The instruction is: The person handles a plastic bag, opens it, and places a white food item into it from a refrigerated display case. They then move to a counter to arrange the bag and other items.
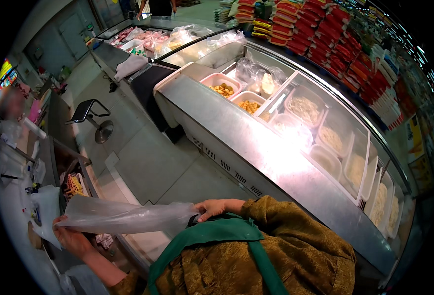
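Between my two hands stretches a long, clear plastic bag [128, 217], flat and wrinkled along its length. At its far left end my left hand [71, 238] pinches the edge, beside the cluttered side counter. My right hand [213, 209] grips the other end close to my chest, by the top of a green apron [217, 233]. No contents can be made out inside the bag. Behind the left hand, a white plastic sheet or bag [46, 204] hangs at the counter's edge.
A refrigerated display case [217, 114] with tubs of food runs along the right. A black stool [91, 114] stands on the tiled floor. Raw meat fills a farther case [147, 38], with a person [160, 7] beyond it. Stacked red sacks [320, 33] rise behind.
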Motion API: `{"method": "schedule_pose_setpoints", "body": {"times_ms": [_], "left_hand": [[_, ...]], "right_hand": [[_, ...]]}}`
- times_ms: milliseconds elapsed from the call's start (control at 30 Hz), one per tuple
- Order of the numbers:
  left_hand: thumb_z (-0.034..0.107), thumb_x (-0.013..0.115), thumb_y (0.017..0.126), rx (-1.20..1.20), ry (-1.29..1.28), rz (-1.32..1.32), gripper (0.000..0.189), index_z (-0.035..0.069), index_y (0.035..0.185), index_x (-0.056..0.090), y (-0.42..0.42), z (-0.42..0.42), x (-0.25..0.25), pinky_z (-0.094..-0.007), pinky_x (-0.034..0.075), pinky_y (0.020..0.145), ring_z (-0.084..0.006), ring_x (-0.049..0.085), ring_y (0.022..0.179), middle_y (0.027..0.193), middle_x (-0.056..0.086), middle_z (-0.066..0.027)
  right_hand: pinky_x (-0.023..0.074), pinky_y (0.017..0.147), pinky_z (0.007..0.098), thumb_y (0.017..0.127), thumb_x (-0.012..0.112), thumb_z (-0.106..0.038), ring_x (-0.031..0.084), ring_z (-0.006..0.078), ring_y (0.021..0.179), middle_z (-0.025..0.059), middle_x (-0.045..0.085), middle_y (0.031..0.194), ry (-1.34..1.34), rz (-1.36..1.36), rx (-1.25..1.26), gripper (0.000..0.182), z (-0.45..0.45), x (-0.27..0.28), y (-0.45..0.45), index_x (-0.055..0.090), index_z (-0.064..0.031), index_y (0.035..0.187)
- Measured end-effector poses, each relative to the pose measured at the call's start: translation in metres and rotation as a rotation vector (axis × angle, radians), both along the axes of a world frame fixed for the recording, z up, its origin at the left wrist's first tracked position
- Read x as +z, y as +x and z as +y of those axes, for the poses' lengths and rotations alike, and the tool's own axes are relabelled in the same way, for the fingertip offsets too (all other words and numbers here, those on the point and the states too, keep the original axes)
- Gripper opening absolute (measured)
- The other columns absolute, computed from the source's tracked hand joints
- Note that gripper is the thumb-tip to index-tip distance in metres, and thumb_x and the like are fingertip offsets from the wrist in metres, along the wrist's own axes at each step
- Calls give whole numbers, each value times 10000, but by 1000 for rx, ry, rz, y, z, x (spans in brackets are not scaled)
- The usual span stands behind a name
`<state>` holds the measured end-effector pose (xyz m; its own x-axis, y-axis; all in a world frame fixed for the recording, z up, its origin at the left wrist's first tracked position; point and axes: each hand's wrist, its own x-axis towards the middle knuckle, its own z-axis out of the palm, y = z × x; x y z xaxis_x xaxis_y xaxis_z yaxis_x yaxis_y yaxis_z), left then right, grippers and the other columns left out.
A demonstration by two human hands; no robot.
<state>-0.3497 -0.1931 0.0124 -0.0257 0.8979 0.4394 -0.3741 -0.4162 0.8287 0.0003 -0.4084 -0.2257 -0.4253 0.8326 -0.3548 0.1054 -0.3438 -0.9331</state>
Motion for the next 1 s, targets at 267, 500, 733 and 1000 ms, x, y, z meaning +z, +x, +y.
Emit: {"method": "schedule_pose_setpoints", "body": {"times_ms": [267,500,733,1000], "left_hand": [[197,491,929,103,41,109,188,34,1019,510,-1,-14,16,-296,390,867,-150,500,907,943,531,-50],[167,464,935,522,25,572,178,13,938,553,5,-21,7,-273,357,853,-131,469,879,894,520,-31],[101,486,901,527,3,630,130,12,854,569,32,-54,12,-238,395,729,-94,479,774,814,523,-1],[25,572,809,436,222,829,51,-1,823,613,78,-50,-21,-252,429,645,-113,537,701,750,579,-39]], "right_hand": [[412,852,386,820,542,-369,518,323,968,97,635,969,378,-659,30,314,-7,-30,23,650,-141,1008],[417,854,428,842,529,-402,515,330,1003,88,606,1060,224,-798,20,341,-27,-20,66,601,-162,1074],[449,826,408,813,572,-351,567,308,971,123,613,1033,208,-717,-135,358,-5,-67,78,580,-119,1085],[351,941,452,730,652,-309,562,315,1034,141,615,1057,231,-998,-134,413,43,-19,95,568,-109,1081]]}}
